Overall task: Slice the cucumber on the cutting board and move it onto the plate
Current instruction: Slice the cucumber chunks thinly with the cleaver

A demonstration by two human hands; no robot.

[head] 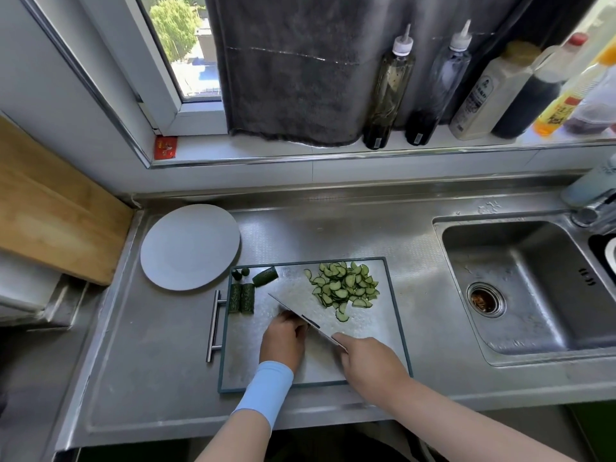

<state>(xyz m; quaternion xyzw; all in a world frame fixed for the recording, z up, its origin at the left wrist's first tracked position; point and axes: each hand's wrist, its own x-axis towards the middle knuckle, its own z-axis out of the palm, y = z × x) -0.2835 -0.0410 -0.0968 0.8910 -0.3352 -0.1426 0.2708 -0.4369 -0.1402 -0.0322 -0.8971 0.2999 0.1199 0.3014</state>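
Note:
A steel cutting board (373, 348) with a dark rim lies on the counter. A heap of half-moon cucumber slices (343, 286) sits at its far right. Uncut cucumber pieces (241, 296) and a slanted chunk (265, 276) lie at its far left corner. My right hand (370, 365) grips the handle of a cleaver (293, 311), whose blade runs diagonally toward the far left. My left hand (283, 338) sits with curled fingers against the blade's left side; whatever is under it is hidden. The white plate (190, 246) stands bare, left of the board.
A steel sink (520, 285) lies to the right, with a tap at its far corner. A wooden board (56, 208) leans at the left. Sauce and oil bottles (388, 91) line the window sill beside a dark hanging cloth. A bar handle (215, 325) sticks out from the board's left side.

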